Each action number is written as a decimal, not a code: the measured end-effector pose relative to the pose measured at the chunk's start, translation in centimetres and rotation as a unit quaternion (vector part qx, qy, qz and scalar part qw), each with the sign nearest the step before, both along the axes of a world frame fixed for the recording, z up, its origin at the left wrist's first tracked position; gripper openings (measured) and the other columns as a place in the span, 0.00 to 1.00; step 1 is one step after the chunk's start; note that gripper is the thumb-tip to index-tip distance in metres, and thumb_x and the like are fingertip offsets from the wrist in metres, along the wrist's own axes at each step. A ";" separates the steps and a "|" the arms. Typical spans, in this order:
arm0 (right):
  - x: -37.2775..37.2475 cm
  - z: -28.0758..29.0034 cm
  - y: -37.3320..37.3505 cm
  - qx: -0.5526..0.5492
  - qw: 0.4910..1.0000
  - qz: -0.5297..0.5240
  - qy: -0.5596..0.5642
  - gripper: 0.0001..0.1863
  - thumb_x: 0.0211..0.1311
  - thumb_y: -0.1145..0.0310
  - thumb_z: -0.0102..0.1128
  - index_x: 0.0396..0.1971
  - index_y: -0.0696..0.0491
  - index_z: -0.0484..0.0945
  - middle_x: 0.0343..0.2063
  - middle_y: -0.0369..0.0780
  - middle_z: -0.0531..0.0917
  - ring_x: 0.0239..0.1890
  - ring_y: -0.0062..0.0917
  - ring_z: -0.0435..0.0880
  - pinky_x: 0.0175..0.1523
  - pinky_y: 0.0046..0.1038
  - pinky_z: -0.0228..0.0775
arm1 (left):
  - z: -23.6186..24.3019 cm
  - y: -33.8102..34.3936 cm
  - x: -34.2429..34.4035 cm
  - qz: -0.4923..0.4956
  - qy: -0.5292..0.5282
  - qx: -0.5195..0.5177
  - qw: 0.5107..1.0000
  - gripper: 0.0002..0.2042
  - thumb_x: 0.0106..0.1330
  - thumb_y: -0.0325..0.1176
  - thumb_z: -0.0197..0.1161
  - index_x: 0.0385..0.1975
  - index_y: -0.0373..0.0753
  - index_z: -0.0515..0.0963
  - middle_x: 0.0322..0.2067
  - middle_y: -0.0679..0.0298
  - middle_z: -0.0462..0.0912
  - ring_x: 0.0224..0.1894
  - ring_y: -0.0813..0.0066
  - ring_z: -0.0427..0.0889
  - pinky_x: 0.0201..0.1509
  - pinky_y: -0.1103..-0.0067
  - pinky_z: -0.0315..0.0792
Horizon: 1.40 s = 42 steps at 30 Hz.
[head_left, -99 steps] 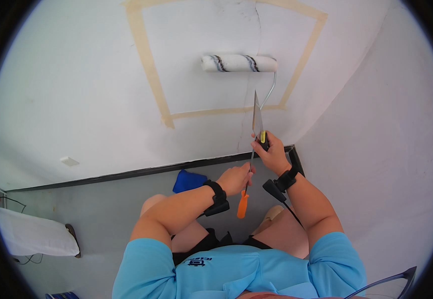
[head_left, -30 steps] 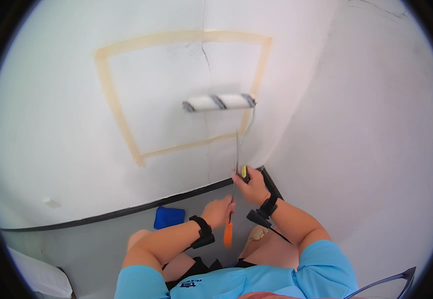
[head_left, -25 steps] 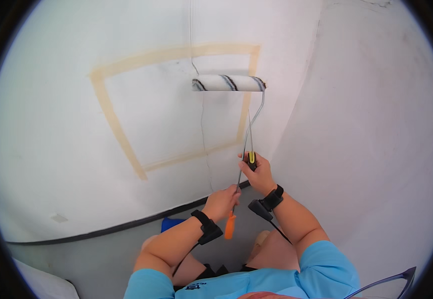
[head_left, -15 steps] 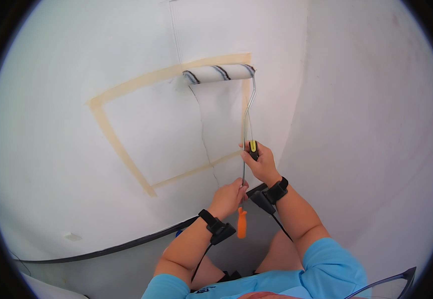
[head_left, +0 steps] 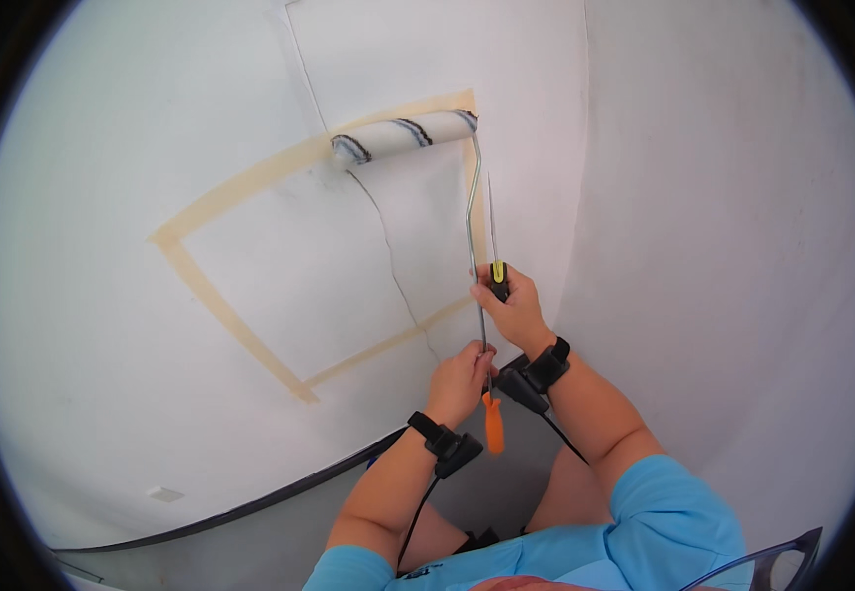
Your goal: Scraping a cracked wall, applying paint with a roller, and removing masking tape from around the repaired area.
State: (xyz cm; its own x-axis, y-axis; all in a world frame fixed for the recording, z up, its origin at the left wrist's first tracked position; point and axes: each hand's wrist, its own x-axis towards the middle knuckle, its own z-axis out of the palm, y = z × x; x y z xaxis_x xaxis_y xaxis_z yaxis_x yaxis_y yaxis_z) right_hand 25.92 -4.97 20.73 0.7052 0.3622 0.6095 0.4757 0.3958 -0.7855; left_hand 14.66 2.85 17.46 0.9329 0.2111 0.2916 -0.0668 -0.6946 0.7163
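A paint roller with a white, dark-striped sleeve (head_left: 403,136) rests against or just in front of the wall, over the upper strip of masking tape (head_left: 250,187). Its bent metal rod runs down to an orange handle (head_left: 493,424). My left hand (head_left: 460,379) is closed round the rod just above that handle. Higher up, my right hand (head_left: 513,303) is closed with fingers at the rod. It also grips a tool with a black-and-yellow handle (head_left: 498,281) and a thin, pointed metal blade, upright beside the rod; its exact kind I cannot tell.
Beige tape frames a four-sided patch of white wall (head_left: 289,266), crossed by a long crack (head_left: 391,251). Another wall (head_left: 703,227) meets it at the right. A dark skirting strip (head_left: 250,504) curves along the bottom, and a small pale plate (head_left: 165,493) sits low on the left.
The roller and both hands keep the same hold, with the roller tilted slightly more and its sleeve further left in view. The view itself has shifted a little.
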 end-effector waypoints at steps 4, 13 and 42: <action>-0.2 0.9 -0.5 -0.027 1.000 -0.007 -0.006 0.10 0.49 0.75 0.56 0.33 0.60 0.72 0.21 0.30 0.71 0.24 0.10 0.66 0.30 0.14 0.61 | 0.6 -0.3 0.1 -0.007 0.017 -0.035 0.999 0.09 0.62 0.33 0.44 0.33 0.35 0.69 0.20 0.62 0.78 0.22 0.71 0.78 0.26 0.80 0.69; -0.2 2.2 -1.2 -0.084 0.996 -0.012 -0.001 0.09 0.50 0.74 0.56 0.31 0.60 0.71 0.22 0.30 0.72 0.24 0.10 0.66 0.30 0.14 0.61 | 2.1 -0.7 0.2 -0.023 0.033 -0.076 0.996 0.09 0.62 0.33 0.45 0.32 0.35 0.69 0.19 0.61 0.77 0.22 0.68 0.77 0.27 0.77 0.69; 0.8 1.4 -1.2 -0.229 0.973 -0.009 -0.023 0.10 0.49 0.68 0.58 0.25 0.58 0.70 0.17 0.35 0.71 0.21 0.18 0.65 0.29 0.20 0.61 | -0.5 0.2 1.7 -0.090 0.129 -0.185 0.970 0.09 0.63 0.29 0.43 0.35 0.31 0.67 0.26 0.59 0.77 0.28 0.74 0.78 0.32 0.81 0.73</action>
State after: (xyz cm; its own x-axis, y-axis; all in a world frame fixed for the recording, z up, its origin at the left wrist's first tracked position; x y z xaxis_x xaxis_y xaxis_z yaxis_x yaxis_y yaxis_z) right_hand 26.70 -6.15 22.13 0.6898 0.5906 0.4187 0.5181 0.0012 -0.8553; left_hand 16.31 3.03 16.96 0.9962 0.0846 -0.0220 0.0527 -0.3799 0.9235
